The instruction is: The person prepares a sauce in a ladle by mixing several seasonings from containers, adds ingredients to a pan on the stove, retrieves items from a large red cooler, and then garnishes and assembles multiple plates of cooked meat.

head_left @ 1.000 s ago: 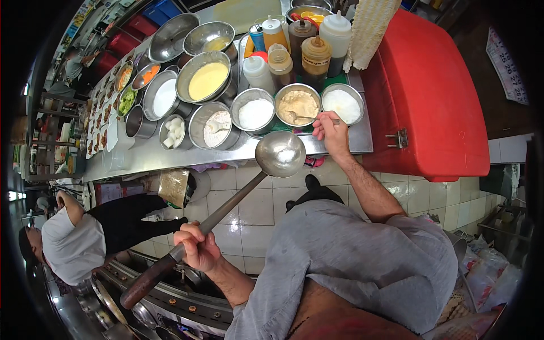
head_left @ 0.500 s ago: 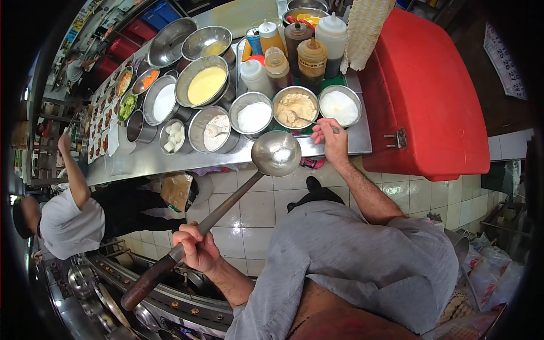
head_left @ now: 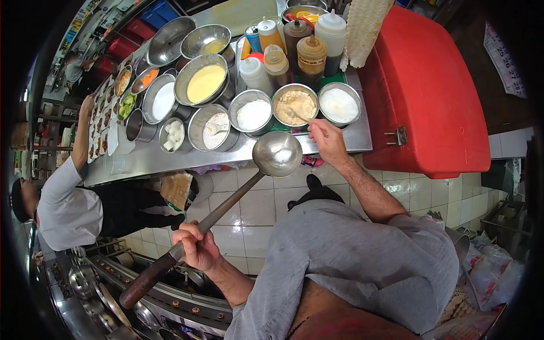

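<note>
My left hand [head_left: 196, 246] is wrapped round the shaft of a long ladle [head_left: 232, 198] with a wooden grip. Its round metal bowl hangs just in front of the counter edge, with some white powder [head_left: 283, 154] lying in it. My right hand [head_left: 327, 140] pinches the end of a small metal spoon [head_left: 300, 117]. The spoon's tip rests in tan powder [head_left: 297, 102] inside a steel bowl at the counter's front. On either side of it stand a bowl of white powder [head_left: 253, 115] and a bowl of white granules [head_left: 339, 105].
Squeeze bottles [head_left: 311, 56] stand behind the bowls. To the left are a bowl of yellow liquid [head_left: 205, 84], white pieces [head_left: 173, 135] and pale flour [head_left: 216, 124]. A red bin [head_left: 425, 96] borders the counter's right. A co-worker [head_left: 68, 198] reaches over packed trays at left; burners [head_left: 175, 303] lie behind.
My right hand has shifted slightly left, and the spoon has turned a little within the tan powder. The ladle stays nearly in place. The co-worker's arm now reaches farther over the trays.
</note>
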A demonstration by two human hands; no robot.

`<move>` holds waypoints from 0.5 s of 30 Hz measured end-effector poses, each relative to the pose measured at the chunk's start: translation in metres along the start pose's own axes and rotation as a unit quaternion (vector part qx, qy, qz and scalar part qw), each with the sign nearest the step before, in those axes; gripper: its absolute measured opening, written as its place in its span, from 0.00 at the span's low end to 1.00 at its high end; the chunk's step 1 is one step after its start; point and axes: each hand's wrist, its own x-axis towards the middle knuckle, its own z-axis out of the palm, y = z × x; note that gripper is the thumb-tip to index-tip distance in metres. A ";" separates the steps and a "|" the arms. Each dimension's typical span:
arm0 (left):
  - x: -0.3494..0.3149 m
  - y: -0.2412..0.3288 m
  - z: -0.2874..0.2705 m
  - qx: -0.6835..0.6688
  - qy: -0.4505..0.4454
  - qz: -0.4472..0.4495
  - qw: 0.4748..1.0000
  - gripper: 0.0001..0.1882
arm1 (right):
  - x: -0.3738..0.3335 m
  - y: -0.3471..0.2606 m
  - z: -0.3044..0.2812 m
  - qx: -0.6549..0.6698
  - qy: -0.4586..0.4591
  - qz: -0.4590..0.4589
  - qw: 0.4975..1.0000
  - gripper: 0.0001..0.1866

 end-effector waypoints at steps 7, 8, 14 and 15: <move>-0.001 -0.002 0.000 0.001 0.002 -0.002 1.000 0.15 | -0.002 0.001 0.001 -0.001 -0.030 -0.005 1.000 0.08; -0.001 -0.001 -0.002 0.003 0.003 -0.002 1.000 0.15 | -0.001 0.001 0.003 -0.001 -0.046 0.003 0.999 0.08; -0.001 0.000 -0.002 0.009 0.001 0.001 1.000 0.15 | -0.006 0.012 0.002 -0.003 0.005 0.011 1.000 0.09; -0.001 -0.001 -0.002 0.008 0.002 0.002 1.000 0.15 | -0.006 0.013 0.003 0.036 0.006 0.043 0.998 0.09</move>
